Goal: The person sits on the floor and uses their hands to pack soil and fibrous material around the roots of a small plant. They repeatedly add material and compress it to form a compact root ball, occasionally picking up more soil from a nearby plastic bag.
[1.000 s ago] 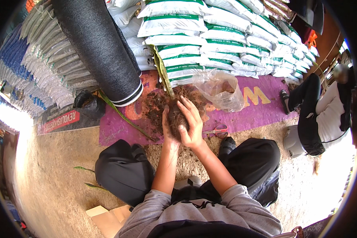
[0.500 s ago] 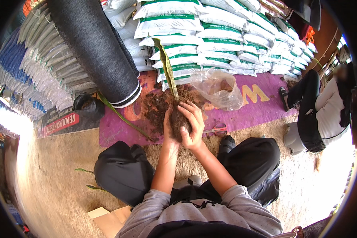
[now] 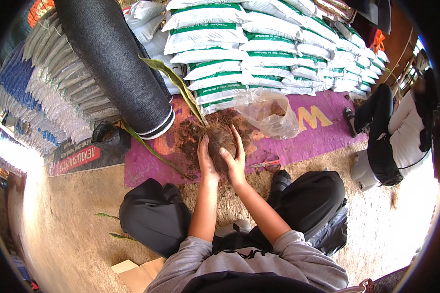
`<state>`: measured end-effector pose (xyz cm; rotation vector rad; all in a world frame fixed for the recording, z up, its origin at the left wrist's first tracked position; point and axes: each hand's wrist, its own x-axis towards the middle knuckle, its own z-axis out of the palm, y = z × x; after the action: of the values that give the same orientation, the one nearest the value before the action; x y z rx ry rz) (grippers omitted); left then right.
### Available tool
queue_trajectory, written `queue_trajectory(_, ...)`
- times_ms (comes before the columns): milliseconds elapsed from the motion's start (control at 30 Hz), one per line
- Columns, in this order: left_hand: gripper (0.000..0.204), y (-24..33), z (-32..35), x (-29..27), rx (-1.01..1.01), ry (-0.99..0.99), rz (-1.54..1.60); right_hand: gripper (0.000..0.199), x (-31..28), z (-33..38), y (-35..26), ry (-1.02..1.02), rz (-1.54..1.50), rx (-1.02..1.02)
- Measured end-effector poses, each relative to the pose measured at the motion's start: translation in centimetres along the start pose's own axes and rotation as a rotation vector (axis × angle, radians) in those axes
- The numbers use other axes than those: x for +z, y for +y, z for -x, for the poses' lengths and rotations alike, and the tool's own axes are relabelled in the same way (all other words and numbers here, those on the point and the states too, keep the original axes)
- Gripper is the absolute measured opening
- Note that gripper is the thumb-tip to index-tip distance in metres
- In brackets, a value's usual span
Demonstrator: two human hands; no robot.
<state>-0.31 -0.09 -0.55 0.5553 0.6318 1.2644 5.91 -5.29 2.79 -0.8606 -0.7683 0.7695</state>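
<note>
Cupped from both sides: round brown root ball of soil with long green leaf, left hand and right hand wrapped around it, fingers pressed closed against it, above purple mat.

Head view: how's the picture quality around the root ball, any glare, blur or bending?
Head view: the root ball between the left hand and right hand is sharp and evenly lit; strong glare washes out the left edge and the lower right floor; the stacked sacks bow toward the dark fisheye rim.
</note>
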Motion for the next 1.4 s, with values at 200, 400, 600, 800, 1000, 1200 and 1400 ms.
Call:
queue_trajectory(200, 0.05, 1.1, 1.5, 3.4, 0.153, -0.114, -0.136, 0.066, -0.3, -0.4, -0.3, 0.148, -0.324, 0.212)
queue_trajectory(400, 0.049, 1.8, 1.1, 3.6, 0.179, -0.326, -0.267, 0.064, -0.8, -0.9, -1.4, 0.25, -0.435, 0.265)
queue_trajectory(600, 0.056, 2.5, 1.5, 4.0, 0.201, -0.203, -0.515, 0.064, -2.1, -1.6, -1.2, 0.182, 0.134, -0.067)
queue_trajectory(800, 0.057, 1.4, 1.6, 3.8, 0.14, -0.14, -0.167, 0.054, -1.7, -1.1, -0.8, -0.11, 0.535, -0.452)
queue_trajectory(1000, 0.04, 1.2, 0.2, 1.2, -0.065, -0.082, 0.126, 0.067, -0.2, -0.5, -2.2, -0.246, 0.481, -0.377)
queue_trajectory(1200, 0.041, 2.6, 0.8, 2.1, -0.184, -0.08, 0.284, 0.072, -1.6, -1.9, -2.5, 0.002, -0.081, -0.214)
queue_trajectory(1400, 0.044, 0.8, 1.3, 1.7, -0.242, -0.153, 0.376, 0.064, -1.3, -2.2, -1.5, -0.11, 0.4, -0.38)
